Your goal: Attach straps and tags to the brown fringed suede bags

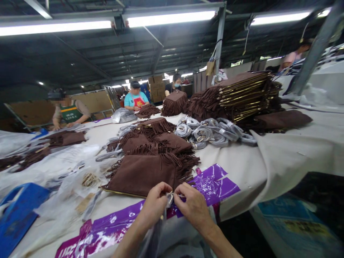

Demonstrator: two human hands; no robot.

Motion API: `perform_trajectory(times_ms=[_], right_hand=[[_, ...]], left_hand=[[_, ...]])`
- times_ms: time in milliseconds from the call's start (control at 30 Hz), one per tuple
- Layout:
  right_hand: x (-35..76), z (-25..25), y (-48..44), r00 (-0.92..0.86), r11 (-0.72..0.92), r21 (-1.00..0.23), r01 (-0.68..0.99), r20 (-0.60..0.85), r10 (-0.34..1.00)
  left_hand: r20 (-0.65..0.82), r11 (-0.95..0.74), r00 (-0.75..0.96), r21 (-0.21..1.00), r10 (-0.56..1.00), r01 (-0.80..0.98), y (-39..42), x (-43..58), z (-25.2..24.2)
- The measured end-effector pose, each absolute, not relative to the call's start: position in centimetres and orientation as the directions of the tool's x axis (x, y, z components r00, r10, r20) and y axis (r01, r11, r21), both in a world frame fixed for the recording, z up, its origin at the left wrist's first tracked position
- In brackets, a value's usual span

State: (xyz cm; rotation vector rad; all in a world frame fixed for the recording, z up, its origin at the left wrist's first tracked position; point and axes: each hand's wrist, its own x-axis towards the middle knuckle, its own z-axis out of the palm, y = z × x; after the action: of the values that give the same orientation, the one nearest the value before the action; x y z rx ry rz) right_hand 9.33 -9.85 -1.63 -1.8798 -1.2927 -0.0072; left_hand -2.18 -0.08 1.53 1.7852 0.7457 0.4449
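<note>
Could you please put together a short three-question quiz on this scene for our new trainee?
1. True or false: the left hand and the right hand are held wide apart, at opposite ends of the table.
2. What is the main colour of the shiny film along the table's near edge?
a) green
b) purple
c) orange
3. What coiled things lie in front of the tall stack of brown bags?

Key:
1. False: their fingertips are close together, at a small shiny piece.
2. b
3. Grey straps, several of them with gold-coloured metal fittings.
</note>
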Motion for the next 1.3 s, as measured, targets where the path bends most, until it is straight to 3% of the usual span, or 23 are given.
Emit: perform_trajectory(times_ms=[300, 367, 500, 667, 800, 900, 967, 1100, 1300], right_hand=[[9.7, -2.0, -10.1, 0.438, -0.073, -0.666, 0.743, 0.401, 0.804], [9.7, -2.1, -10.1, 0.428, -0.065, -0.665, 0.744, 0.399, 0.811], [10.1, -1.8, -10.4, 0.401, -0.008, -0.715, 0.699, 0.383, 0.832], [11.7, -0.1, -11.0, 0.401, 0.108, -0.859, 0.5, 0.34, 0.851], [12.4, 1.4, -10.4, 0.373, 0.184, -0.856, 0.484, 0.392, 0.841], [12.4, 1.7, -9.4, 0.324, 0.211, -0.832, 0.512, 0.415, 0.85], [12.4, 1.6, -8.8, 0.341, 0.216, -0.847, 0.486, 0.412, 0.845], [12.9, 0.8, -8.5, 0.447, 0.203, -0.94, 0.274, 0.311, 0.839], [13.3, -0.1, -8.7, 0.468, 0.208, -0.96, 0.185, 0.272, 0.841]], left_hand=[[-0.151, -0.229, 0.744, 0.895, 0.651, 0.382, 1.4, -1.8, 1.8], [-0.148, -0.307, 0.755, 0.851, 0.638, 0.427, 1.4, -1.5, 2.0], [-0.016, -0.56, 0.796, 0.702, 0.606, 0.44, 1.2, -1.2, 2.8], [0.067, -0.533, 0.749, 0.745, 0.659, 0.402, 1.1, -1.4, 4.6], [0.228, -0.648, 0.77, 0.703, 0.596, 0.293, 0.5, -1.1, 6.3], [0.241, -0.625, 0.775, 0.743, 0.584, 0.24, 0.3, -0.4, 6.5], [0.19, -0.516, 0.767, 0.832, 0.612, 0.205, 0.5, 0.0, 6.0], [-0.001, -0.248, 0.762, 0.945, 0.647, 0.212, 1.1, 0.3, 3.6], [0.137, -0.413, 0.707, 0.88, 0.694, 0.234, 0.4, 0.7, 1.0]])
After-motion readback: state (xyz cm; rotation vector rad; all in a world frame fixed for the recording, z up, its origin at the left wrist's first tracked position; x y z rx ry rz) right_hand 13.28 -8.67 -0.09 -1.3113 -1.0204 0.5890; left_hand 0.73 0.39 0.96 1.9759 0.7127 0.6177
